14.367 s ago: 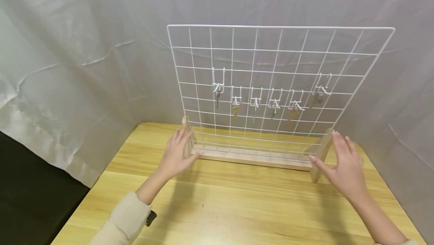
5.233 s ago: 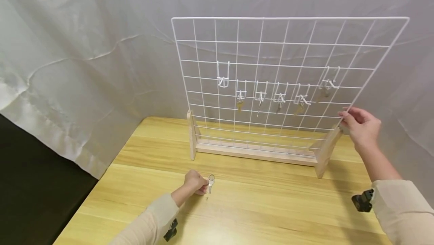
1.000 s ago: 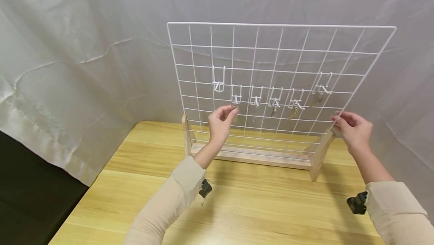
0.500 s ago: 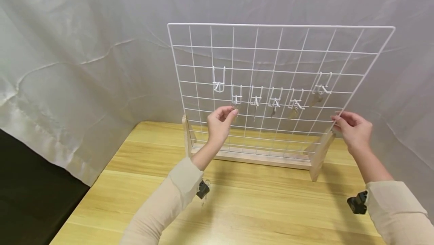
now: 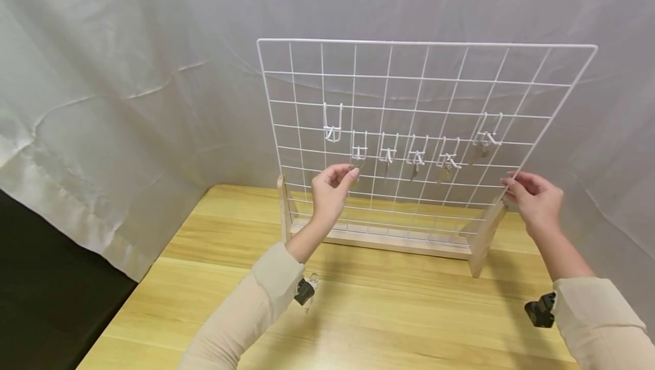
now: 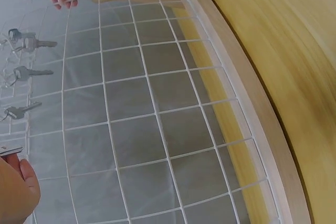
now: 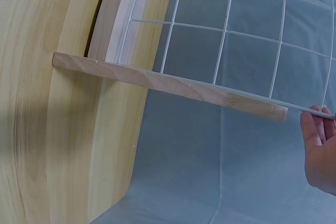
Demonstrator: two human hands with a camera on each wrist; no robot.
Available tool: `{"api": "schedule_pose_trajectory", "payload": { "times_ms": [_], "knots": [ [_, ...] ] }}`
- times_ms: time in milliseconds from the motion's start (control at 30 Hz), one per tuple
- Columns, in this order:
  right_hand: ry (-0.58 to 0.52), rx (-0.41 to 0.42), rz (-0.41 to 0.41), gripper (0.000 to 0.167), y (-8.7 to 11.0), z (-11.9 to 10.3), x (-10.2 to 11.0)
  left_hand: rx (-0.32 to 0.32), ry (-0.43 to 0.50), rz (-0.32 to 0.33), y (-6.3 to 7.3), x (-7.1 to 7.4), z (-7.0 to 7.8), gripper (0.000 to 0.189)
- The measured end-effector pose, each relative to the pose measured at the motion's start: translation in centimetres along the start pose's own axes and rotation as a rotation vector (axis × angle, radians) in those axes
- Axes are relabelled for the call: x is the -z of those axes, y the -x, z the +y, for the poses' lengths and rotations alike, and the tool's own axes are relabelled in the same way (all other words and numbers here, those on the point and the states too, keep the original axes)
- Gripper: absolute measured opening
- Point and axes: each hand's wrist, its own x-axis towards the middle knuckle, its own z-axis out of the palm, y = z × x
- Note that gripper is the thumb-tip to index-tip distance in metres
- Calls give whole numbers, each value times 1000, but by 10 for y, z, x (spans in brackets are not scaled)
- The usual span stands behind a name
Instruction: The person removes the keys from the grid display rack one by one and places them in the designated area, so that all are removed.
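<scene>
My left hand [image 5: 330,195] pinches a key [image 6: 11,151] between thumb and fingertips, just below the second hook [image 5: 359,153] from the left. Whether its ring touches that hook is not clear. My right hand [image 5: 538,198] holds the right edge of the white wire grid [image 7: 226,30], above its wooden foot [image 7: 168,83]. Further right, several keys hang from hooks, among them a silver key [image 5: 415,172] and a brass one [image 5: 444,173]. The leftmost hook [image 5: 332,127] carries no key. Another key with a ring [image 5: 314,279] lies on the table, partly hidden by the left wrist camera.
The grid stands in a wooden base [image 5: 394,243] on the wood-grain table [image 5: 389,307]. Grey cloth [image 5: 169,103] hangs behind and at both sides. A black area [image 5: 51,285] lies beyond the table's left edge.
Earlier, the left hand took the leftmost hook's key and laid it on the table. It then rose to the second hook's key, which now sits slightly lower. The right hand keeps holding the grid's edge.
</scene>
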Motion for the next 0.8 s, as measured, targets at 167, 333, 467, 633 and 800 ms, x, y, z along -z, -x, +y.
{"api": "schedule_pose_trajectory", "payload": {
  "times_ms": [167, 333, 467, 633, 800],
  "knots": [
    [-8, 4, -3, 32, -1, 2, 1, 21, 15, -3, 2, 2, 2, 18],
    [-8, 9, -4, 32, -2, 3, 2, 21, 25, -3, 1, 3, 2, 18],
    [-11, 6, -4, 32, -2, 3, 2, 15, 41, -6, 1, 4, 2, 18],
    [-14, 0, 1, 32, -1, 3, 1, 15, 36, -7, 3, 5, 3, 18],
    [-6, 0, 6, 31, -2, 2, 0, 59, 24, -22, 11, 9, 2, 18]
  ]
}}
